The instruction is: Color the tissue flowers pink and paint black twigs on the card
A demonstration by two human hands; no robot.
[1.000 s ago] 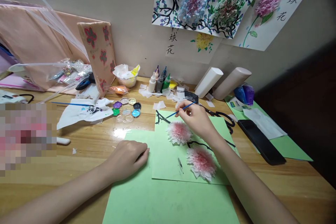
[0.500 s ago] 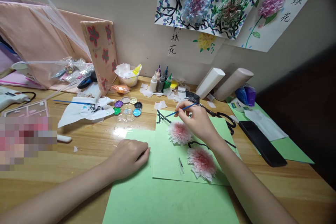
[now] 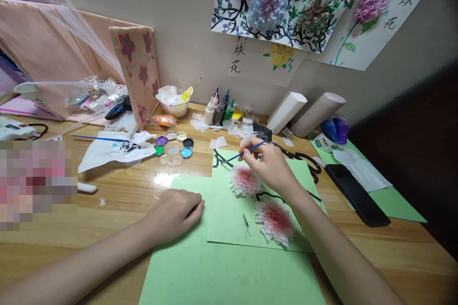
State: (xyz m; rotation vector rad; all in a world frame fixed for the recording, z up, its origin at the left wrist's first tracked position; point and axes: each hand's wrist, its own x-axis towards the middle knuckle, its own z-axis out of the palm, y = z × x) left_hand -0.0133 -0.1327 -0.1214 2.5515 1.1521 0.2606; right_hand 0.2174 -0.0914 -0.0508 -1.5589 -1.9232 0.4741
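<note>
Between the fingers of my right hand (image 3: 266, 159) is a thin blue paintbrush (image 3: 244, 152), its tip at black painted branch lines (image 3: 222, 158) near the top left of a light green sheet (image 3: 229, 219). Two pink-and-white paper flowers (image 3: 275, 221) are on that sheet, one just below my hand and one lower down. Part of a black line is hidden behind my right wrist. My left hand (image 3: 179, 212) rests curled on a larger green sheet (image 3: 229, 276) underneath, with no object showing in it.
A flower-shaped paint palette (image 3: 174, 151) lies left of the sheets, beside a stained tissue (image 3: 114, 155) with another brush. Small paint bottles (image 3: 219, 113) stand by the wall. Black scissors (image 3: 313, 167) and a black phone (image 3: 358, 195) lie to the right. Flower pictures (image 3: 286, 9) hang above.
The brush tip has shifted very slightly along the black lines, down and to the left. My left hand stays in place.
</note>
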